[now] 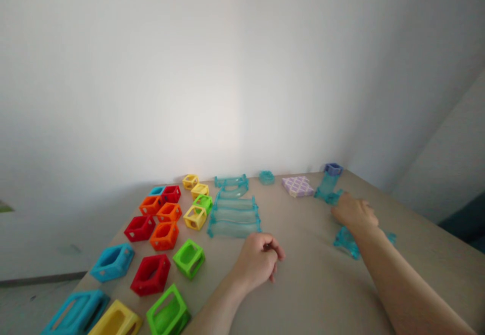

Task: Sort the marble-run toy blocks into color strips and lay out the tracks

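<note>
My left hand rests on the table at the centre, its fingers curled into a loose fist with nothing visible in them. Farther right, my right hand reaches forward with bent fingers against the near end of a translucent teal track piece. Its fingertips are partly hidden. A blue-purple cube block stands at that piece's far end. Beneath my right forearm lies another translucent teal piece, partly covered by the arm. Several teal track pieces lie side by side beyond my left hand.
Hollow cube blocks in red, orange, yellow, green and blue spread across the table's left side. A purple patterned box and a small teal piece sit near the wall.
</note>
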The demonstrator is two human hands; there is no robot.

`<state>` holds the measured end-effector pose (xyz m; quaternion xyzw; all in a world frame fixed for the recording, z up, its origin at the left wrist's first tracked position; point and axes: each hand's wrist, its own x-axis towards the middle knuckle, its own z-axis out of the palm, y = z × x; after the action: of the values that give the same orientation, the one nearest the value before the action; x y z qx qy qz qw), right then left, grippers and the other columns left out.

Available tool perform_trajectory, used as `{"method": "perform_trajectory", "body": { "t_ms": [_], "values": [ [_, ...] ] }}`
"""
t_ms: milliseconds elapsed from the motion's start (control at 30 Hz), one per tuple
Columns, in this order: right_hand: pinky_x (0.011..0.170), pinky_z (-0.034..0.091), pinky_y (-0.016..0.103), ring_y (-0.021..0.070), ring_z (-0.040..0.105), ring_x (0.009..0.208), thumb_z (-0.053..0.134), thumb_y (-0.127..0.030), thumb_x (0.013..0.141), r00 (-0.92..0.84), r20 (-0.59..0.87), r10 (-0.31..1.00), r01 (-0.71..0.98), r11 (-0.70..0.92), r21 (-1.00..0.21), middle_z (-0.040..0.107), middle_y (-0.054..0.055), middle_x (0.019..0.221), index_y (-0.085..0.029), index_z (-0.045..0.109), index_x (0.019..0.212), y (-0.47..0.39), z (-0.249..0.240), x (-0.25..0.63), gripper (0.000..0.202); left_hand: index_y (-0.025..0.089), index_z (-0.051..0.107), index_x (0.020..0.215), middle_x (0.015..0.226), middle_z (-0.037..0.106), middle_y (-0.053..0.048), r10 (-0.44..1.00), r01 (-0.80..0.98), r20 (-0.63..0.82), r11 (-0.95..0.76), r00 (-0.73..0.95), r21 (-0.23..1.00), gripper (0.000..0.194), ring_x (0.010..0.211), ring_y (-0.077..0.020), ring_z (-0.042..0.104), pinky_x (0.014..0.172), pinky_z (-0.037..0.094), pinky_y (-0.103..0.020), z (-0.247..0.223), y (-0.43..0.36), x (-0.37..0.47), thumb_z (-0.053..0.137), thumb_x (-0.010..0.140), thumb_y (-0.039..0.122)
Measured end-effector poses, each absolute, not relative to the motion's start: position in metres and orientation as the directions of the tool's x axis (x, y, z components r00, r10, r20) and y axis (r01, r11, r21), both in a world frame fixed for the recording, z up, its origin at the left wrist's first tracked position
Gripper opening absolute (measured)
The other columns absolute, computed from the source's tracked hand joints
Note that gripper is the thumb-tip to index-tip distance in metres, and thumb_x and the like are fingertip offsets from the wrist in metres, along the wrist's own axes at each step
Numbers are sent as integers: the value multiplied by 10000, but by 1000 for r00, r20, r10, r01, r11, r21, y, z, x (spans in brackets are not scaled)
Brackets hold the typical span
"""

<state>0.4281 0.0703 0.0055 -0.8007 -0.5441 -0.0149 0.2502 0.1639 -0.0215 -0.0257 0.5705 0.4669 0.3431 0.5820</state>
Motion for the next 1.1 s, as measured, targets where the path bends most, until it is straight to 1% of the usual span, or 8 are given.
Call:
{"method": "perform_trajectory", "body": {
  "t_ms": [233, 367, 467, 567, 633, 867, 967, 1100],
  "values": [
    [796, 479, 485, 414, 582, 1099, 440, -128, 815, 580, 306, 755, 794, -440, -421, 555, 325, 1154, -55, 473, 1309, 62, 31, 417, 500, 149, 584, 638, 454, 473, 42, 933, 148, -149, 105, 328, 983, 129, 368, -79, 417, 337, 376, -177, -24, -21, 164, 461, 631, 111],
    [856, 474, 414, 297, 600, 1018, 487, -202, 820, 409, 563, 718, 811, -3, -585, 607, 172, 1082, -144, 502, 1224, 50, 40, 383, 409, 134, 609, 919, 727, 588, -1, 948, 50, -96, 85, 305, 995, 226, 419, -61, 460, 321, 380, -164, -24, -21, 165, 529, 789, 300],
    [663, 503, 312, 199, 612, 776, 550, -290, 803, 119, 483, 867, 421, 397, -816, 623, 82, 974, -191, 499, 1125, 34, 30, 343, 341, 183, 415, 1305, 1009, 599, -62, 962, -65, -54, 74, 267, 995, 582, 461, -53, 510, 317, 395, -163, -25, -23, 166, 512, 844, 524],
    [627, 493, 280, 186, 617, 781, 609, -261, 775, -287, 314, 905, 55, 343, -938, 632, 46, 924, -204, 499, 1069, 17, 16, 310, 319, 173, 411, 1290, 958, 601, -62, 970, -120, -3, 33, 241, 992, 636, 489, -74, 562, 332, 421, -166, -24, -25, 168, 483, 841, 618],
    [617, 481, 269, 175, 609, 757, 639, -209, 742, -369, 284, 885, -45, 288, -957, 631, 23, 856, -201, 519, 1003, 10, 10, 297, 287, 146, 480, 1162, 746, 587, -7, 984, -116, 8, 12, 178, 993, 584, 441, -86, 552, 329, 425, -168, -23, -25, 169, 475, 841, 634],
    [422, 366, 211, 108, 513, 500, 689, -143, 619, -303, 108, 947, -398, -23, -917, 621, -10, 731, -191, 574, 893, 19, 1, 291, 301, 191, 464, 998, 545, 551, 58, 999, -141, 23, -17, 39, 990, 450, 302, -115, 506, 263, 407, -200, -22, -24, 175, 467, 851, 616],
    [367, 295, 192, 85, 436, 447, 680, -218, 643, -123, 83, 989, -494, 11, -869, 582, -16, 693, -192, 564, 830, 36, -11, 291, 222, 193, 451, 886, 443, 486, 71, 1000, -158, -10, 14, 25, 987, 433, 295, -140, 513, 264, 404, -207, -23, -26, 175, 427, 857, 625],
    [454, 418, 231, 119, 520, 537, 649, -327, 683, 60, 142, 988, -448, 154, -881, 621, 0, 740, -200, 598, 928, 60, -28, 292, 280, 199, 450, 814, 424, 424, 89, 997, -132, 33, -24, 63, 991, 390, 271, -105, 463, 263, 329, -168, -22, -33, 173, 440, 871, 585]
  ]
}}
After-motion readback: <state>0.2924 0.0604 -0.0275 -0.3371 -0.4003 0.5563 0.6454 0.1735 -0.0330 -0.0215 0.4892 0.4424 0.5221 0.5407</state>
